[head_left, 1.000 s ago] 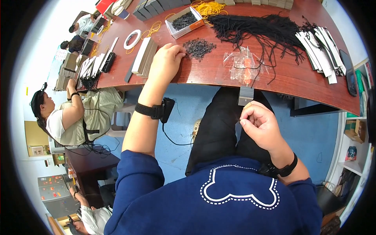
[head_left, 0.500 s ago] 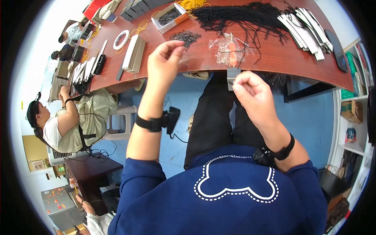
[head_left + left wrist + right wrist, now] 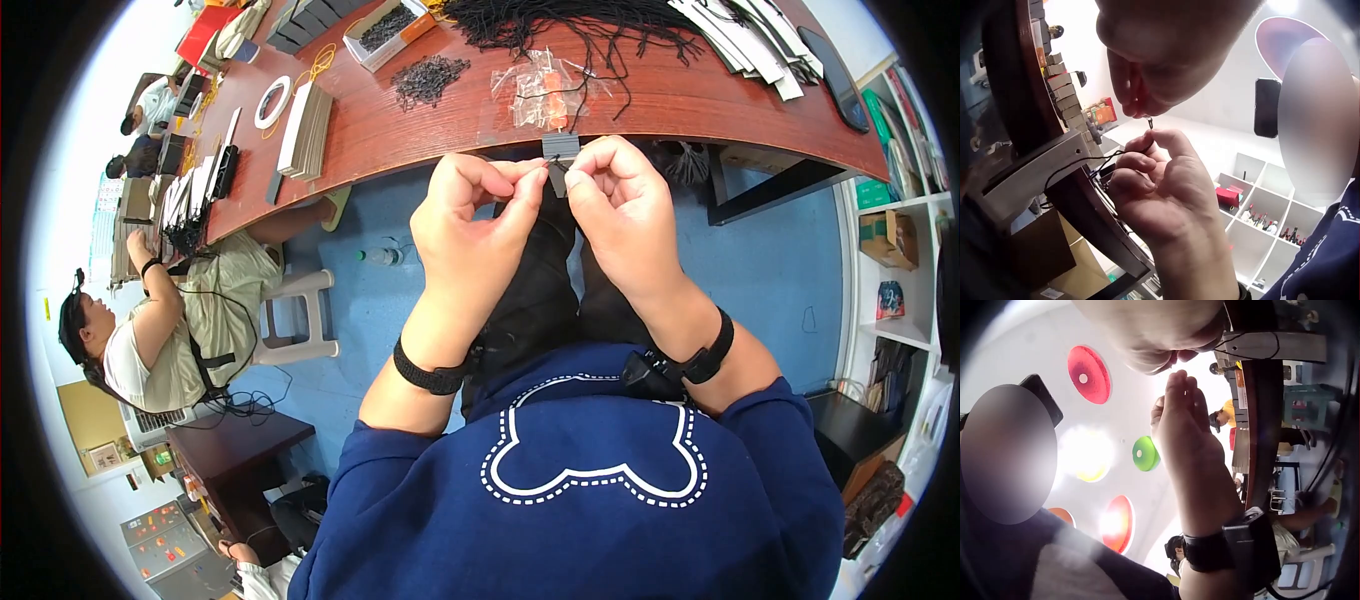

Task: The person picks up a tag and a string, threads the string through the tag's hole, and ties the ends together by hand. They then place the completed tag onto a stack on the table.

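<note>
Above the lap, my left hand [image 3: 475,225] and right hand [image 3: 625,210] meet fingertip to fingertip. In the left wrist view, the right fingers pinch a thin black cord [image 3: 1085,159]. It loops toward a grey board [image 3: 1029,178] with a small hole. My left thumb and forefinger pinch a tiny dark piece [image 3: 1150,122], right at the cord's end; its shape is mostly hidden. Beyond the hands, a grey block [image 3: 562,147] projects from the table edge, beside an orange-handled tool [image 3: 556,100] on clear plastic.
Small black pieces [image 3: 430,80] lie heaped on the table [image 3: 400,135], near a box [image 3: 405,38] of similar ones. Black cords [image 3: 560,22], white strips [image 3: 745,40], a phone [image 3: 833,78] and stacked boards [image 3: 306,130] surround them. A person [image 3: 150,330] sits at left.
My left hand has come from beside the heap of black pieces toward me and right, meeting the right hand. The right hand has risen slightly toward the grey block. The head view has shifted.
</note>
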Action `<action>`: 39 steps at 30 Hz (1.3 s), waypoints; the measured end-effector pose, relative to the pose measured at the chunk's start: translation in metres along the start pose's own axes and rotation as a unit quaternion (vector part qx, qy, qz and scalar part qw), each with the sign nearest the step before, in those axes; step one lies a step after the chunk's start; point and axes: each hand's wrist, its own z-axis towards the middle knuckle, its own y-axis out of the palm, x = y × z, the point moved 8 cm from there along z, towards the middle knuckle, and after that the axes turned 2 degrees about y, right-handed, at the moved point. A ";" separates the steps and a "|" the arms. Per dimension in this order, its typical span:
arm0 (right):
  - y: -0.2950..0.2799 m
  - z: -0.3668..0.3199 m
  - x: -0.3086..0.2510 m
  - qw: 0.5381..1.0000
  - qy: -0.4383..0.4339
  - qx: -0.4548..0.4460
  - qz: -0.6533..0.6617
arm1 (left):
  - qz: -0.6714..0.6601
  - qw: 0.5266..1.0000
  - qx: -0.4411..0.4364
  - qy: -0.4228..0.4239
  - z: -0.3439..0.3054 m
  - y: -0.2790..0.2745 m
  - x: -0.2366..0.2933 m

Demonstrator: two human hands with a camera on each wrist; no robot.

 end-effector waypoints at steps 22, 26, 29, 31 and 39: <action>0.003 -0.004 0.013 0.992 0.100 -0.003 0.083 | 0.180 0.974 -0.003 0.134 -0.003 0.004 0.016; 0.004 -0.004 0.012 0.990 0.103 -0.007 0.100 | 0.185 0.973 -0.007 0.137 -0.003 0.005 0.017; 0.004 -0.005 0.012 0.988 0.112 -0.005 0.110 | 0.201 0.970 -0.040 0.129 -0.003 0.010 0.020; 0.004 -0.005 0.011 0.988 0.114 0.001 0.102 | 0.205 0.969 -0.040 0.130 -0.004 0.011 0.023; 0.001 -0.005 0.016 0.988 0.122 -0.014 0.096 | 0.265 0.948 -0.099 0.147 -0.003 0.012 0.029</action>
